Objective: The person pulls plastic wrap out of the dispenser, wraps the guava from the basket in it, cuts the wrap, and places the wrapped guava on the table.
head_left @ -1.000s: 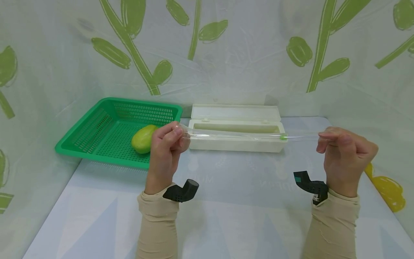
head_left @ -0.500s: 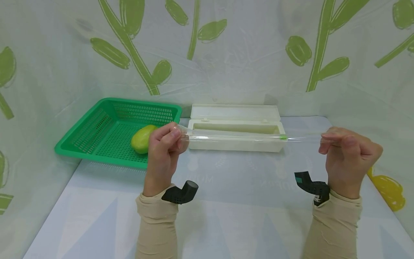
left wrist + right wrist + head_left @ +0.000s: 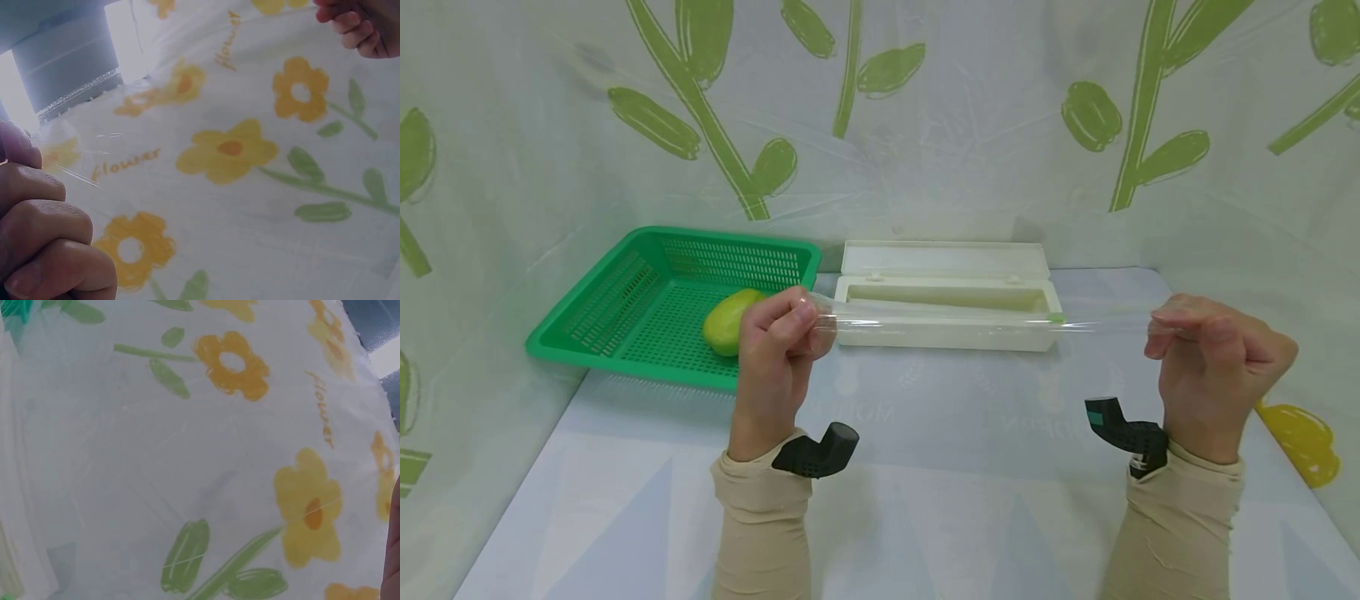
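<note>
A strip of clear plastic wrap [image 3: 940, 322] is stretched taut and level between both hands. My left hand [image 3: 777, 358] pinches its left end between thumb and curled fingers, overlapping the mango [image 3: 724, 323] and the basket's right side. At the other end, my right hand [image 3: 1217, 367] pinches the wrap with fingertips and thumb. Behind the wrap stands a long white box [image 3: 951, 341] with its lid [image 3: 943, 257] raised. A small green piece [image 3: 1057, 318] shows at the box's front right. In the left wrist view the left hand's curled fingers [image 3: 47, 231] show, with shiny film lines beside them.
A green mesh basket [image 3: 632, 358] holds the mango at the back left. The white table [image 3: 955, 533] has pale blue patterns. A curtain [image 3: 955, 150] with green leaves and yellow flowers surrounds the back and sides.
Both hands have drawn slightly farther apart, the left hand a little left and down, the right hand to the right. The wrap between them stays taut. Box, basket and mango have not moved.
</note>
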Demonstrator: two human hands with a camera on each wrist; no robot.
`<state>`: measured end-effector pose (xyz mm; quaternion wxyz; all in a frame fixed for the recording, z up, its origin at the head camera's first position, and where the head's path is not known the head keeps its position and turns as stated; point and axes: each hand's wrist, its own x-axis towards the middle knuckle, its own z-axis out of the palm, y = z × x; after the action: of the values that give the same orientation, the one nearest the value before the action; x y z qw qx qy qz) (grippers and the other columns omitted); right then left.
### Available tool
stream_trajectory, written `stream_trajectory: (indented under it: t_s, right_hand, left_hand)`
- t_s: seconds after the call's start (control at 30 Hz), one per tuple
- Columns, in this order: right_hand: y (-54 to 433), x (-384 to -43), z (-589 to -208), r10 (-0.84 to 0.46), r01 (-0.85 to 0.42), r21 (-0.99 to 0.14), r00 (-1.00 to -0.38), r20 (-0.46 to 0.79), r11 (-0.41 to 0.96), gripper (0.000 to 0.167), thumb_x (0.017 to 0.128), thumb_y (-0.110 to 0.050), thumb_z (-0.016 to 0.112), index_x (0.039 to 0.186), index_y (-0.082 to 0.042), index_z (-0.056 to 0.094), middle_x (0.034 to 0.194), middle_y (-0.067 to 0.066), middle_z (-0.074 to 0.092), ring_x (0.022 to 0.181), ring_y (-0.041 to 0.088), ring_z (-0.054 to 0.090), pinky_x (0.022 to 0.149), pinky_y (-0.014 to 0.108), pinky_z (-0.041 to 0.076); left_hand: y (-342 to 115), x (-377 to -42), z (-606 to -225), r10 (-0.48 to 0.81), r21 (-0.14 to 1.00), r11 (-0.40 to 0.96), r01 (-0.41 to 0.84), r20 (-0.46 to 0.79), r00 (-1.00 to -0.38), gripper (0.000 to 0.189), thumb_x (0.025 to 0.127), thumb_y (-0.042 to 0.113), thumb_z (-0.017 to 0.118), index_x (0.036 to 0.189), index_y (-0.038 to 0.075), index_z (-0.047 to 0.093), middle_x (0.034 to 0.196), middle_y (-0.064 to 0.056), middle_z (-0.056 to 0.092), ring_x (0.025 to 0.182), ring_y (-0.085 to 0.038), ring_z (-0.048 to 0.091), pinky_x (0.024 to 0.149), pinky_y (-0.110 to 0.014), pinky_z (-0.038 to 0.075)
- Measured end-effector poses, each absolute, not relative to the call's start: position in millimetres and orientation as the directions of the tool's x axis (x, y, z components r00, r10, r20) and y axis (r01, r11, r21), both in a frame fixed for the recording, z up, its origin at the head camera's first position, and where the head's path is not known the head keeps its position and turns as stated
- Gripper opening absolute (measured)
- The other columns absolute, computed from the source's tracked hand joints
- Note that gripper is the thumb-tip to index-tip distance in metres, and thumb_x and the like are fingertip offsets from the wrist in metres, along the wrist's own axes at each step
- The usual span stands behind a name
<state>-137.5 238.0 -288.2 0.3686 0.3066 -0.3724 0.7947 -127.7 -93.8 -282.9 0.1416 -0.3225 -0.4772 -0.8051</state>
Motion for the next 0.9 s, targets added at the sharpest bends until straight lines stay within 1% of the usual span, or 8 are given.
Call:
stream_trajectory:
  t_s: [0.2,0.43,0.6,0.73,0.9]
  right_hand:
    - [236.8,-135.6,-286.5,0.356,-0.827,-0.338,-0.512,0.782,-0.449,0.04,0.067,-0.003,0.074,0.061,0.028,0.05,0.059,0.027,0.057,0.039,0.025,0.047,0.043,0.025,0.043]
    - [235.2,-133.9,-284.1,0.353,-0.829,-0.34,-0.51,0.784,-0.444,0.039,0.068,-0.004,0.074,0.061,0.027,0.051,0.06,0.027,0.058,0.039,0.025,0.047,0.043,0.024,0.042]
    - [234.5,-134.7,-285.0,0.348,-0.822,-0.327,-0.511,0.786,-0.467,0.039,0.067,-0.002,0.074,0.06,0.027,0.049,0.058,0.027,0.057,0.039,0.026,0.046,0.043,0.026,0.043]
    - [233.3,-134.5,-285.3,0.341,-0.808,-0.336,-0.528,0.778,-0.483,0.039,0.068,-0.001,0.073,0.06,0.028,0.048,0.057,0.028,0.056,0.039,0.027,0.046,0.043,0.027,0.043]
    - [234.3,-131.3,-285.6,0.312,-0.776,-0.395,-0.58,0.752,-0.491,0.033,0.07,0.002,0.07,0.061,0.027,0.049,0.057,0.027,0.056,0.041,0.027,0.047,0.044,0.027,0.044]
  left_hand:
    - [-94.1,-126.5,-282.0,0.05,0.67,-0.505,0.544,0.652,-0.757,0.026,0.083,0.003,0.038,0.058,0.004,0.043,0.05,-0.001,0.027,0.045,-0.014,0.021,0.042,-0.026,0.014]
    - [-94.7,-125.4,-280.7,0.054,0.668,-0.513,0.539,0.652,-0.757,0.026,0.083,0.003,0.037,0.058,0.004,0.043,0.05,-0.001,0.026,0.046,-0.013,0.02,0.042,-0.026,0.014]
    - [-96.6,-124.7,-279.8,0.039,0.668,-0.493,0.557,0.656,-0.753,0.026,0.083,0.002,0.038,0.058,0.003,0.043,0.051,-0.001,0.025,0.046,-0.014,0.02,0.043,-0.025,0.014]
    - [-98.5,-123.2,-279.9,0.029,0.673,-0.476,0.566,0.655,-0.755,0.027,0.084,0.003,0.04,0.057,0.003,0.04,0.052,-0.002,0.024,0.047,-0.014,0.019,0.044,-0.026,0.013]
    - [-100.0,-123.6,-281.7,0.059,0.707,-0.458,0.54,0.63,-0.775,0.028,0.085,0.004,0.042,0.058,0.004,0.039,0.053,-0.002,0.023,0.048,-0.014,0.019,0.044,-0.027,0.013]
